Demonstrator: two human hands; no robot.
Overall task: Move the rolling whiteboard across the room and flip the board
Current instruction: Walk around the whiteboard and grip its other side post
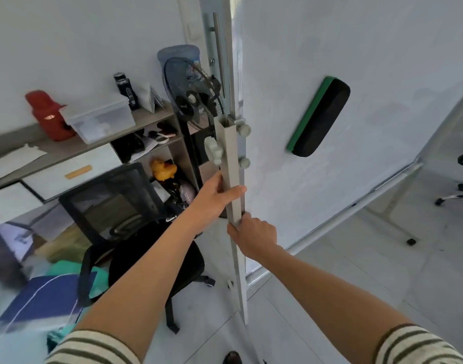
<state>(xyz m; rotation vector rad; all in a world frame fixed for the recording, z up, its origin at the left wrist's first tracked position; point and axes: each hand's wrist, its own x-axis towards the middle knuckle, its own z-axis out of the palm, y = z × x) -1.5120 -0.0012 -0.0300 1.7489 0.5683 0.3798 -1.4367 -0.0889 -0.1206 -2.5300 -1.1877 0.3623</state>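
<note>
The rolling whiteboard [356, 61] fills the right half of the view, its white face turned toward me. Its grey upright side post [231, 164] runs down the middle, with grey locking knobs [213, 151] near the pivot. My left hand [216, 198] is wrapped around the post just below the knobs. My right hand [254, 233] grips the same post a little lower. A green and black eraser [319, 116] clings to the board face. The board's lower frame and tray edge [356, 203] slant down to the left.
A black mesh office chair [125, 206] stands close to the left of the post. Behind it are a low cabinet with shelves [75, 153], a standing fan [191, 93] and a water jug. Another chair's wheeled base [458, 193] sits at far right on the tiled floor.
</note>
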